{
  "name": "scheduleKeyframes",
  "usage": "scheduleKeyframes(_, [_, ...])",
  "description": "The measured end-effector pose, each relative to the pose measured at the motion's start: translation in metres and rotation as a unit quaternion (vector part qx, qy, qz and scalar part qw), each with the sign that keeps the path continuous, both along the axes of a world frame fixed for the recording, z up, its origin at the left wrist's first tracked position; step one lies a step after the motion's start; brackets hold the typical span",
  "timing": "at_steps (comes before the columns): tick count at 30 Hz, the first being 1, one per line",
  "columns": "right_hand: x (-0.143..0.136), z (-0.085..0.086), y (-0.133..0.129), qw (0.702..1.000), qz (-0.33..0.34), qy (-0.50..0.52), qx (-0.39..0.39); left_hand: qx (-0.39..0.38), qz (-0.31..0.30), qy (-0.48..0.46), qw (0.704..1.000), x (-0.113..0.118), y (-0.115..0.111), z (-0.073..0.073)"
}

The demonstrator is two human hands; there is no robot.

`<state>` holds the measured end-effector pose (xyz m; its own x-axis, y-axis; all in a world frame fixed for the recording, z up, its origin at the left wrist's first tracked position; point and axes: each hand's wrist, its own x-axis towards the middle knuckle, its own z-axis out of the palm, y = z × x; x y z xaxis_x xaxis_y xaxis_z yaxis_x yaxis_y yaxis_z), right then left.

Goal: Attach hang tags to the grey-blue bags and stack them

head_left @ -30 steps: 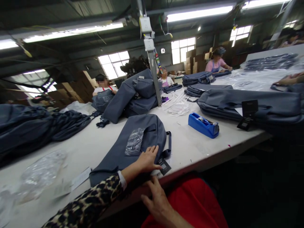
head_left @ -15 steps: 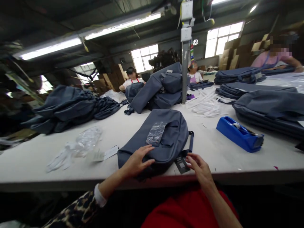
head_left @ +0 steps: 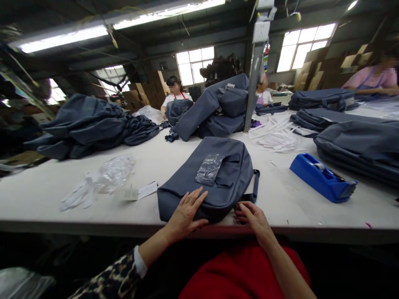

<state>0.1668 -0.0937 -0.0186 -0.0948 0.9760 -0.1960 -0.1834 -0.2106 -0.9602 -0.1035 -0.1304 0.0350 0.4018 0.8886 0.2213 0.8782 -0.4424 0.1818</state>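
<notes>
Bag (head_left: 215, 197) under L hand (head_left: 185, 215), spread flat; R hand (head_left: 254, 218) at its nr. R corner, grip unclear.

Dim workshop, brighter over the pale worktop (head_left: 149, 162)
Overhead fluorescent tubes (head_left: 64, 39) and windows (head_left: 184, 57) beyond the far edge glare white; deep shadow lies below the near edge. The plastic packet (head_left: 209, 169) glints; wide-angle stretching and soft blur mark the sides.

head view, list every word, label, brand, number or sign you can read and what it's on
No text can be read.
White tag left of the grey-blue bag: printed marks, too small and blurred.
Pale label on the piled bags: too small.
Clear packet on the grey-blue bag: no legible print.
</notes>
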Motion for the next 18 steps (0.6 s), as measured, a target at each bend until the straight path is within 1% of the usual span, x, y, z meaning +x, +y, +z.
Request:
scheduleKeyframes(3, [-0.016,-0.008,-0.016,0.995,0.088,-0.023,0.040,0.022,0.035,-0.077,0.996,-0.006,-0.007,0.001])
scheduleKeyframes(4, [-0.023,-0.011,-0.021,0.992,0.106,-0.034,0.056,0.026,0.044,-0.088,0.995,-0.008,-0.010,0.001])
scheduleKeyframes(6, [-0.035,-0.017,-0.028,0.990,0.113,-0.049,0.066,0.025,0.052,-0.083,0.995,-0.012,-0.015,0.000])
scheduleKeyframes(8, [-0.044,-0.020,-0.030,0.992,0.108,-0.043,0.046,0.013,0.052,-0.060,0.997,-0.014,-0.020,-0.001])
scheduleKeyframes(10, [-0.050,-0.019,-0.032,0.994,0.108,-0.022,0.020,0.002,0.051,-0.050,0.997,-0.015,-0.024,-0.002])
scheduleKeyframes(12, [-0.054,-0.018,-0.036,0.994,0.108,-0.007,0.001,-0.001,0.048,-0.067,0.997,-0.016,-0.024,0.000])
scheduleKeyframes(14, [-0.057,-0.017,-0.042,0.995,0.095,0.007,-0.016,0.019,0.057,-0.099,0.993,-0.022,-0.018,0.005])
scheduleKeyframes(15, [-0.057,-0.018,-0.045,0.996,0.084,0.017,-0.023,0.038,0.074,-0.113,0.990,-0.028,-0.012,0.008])
scheduleKeyframes(16, [-0.055,-0.018,-0.047,0.997,0.069,0.025,-0.026,0.061,0.098,-0.122,0.986,-0.037,-0.004,0.011])
scheduleKeyframes(18, [-0.047,-0.018,-0.042,0.999,0.022,0.030,-0.003,0.098,0.156,-0.130,0.974,-0.059,0.018,0.018])
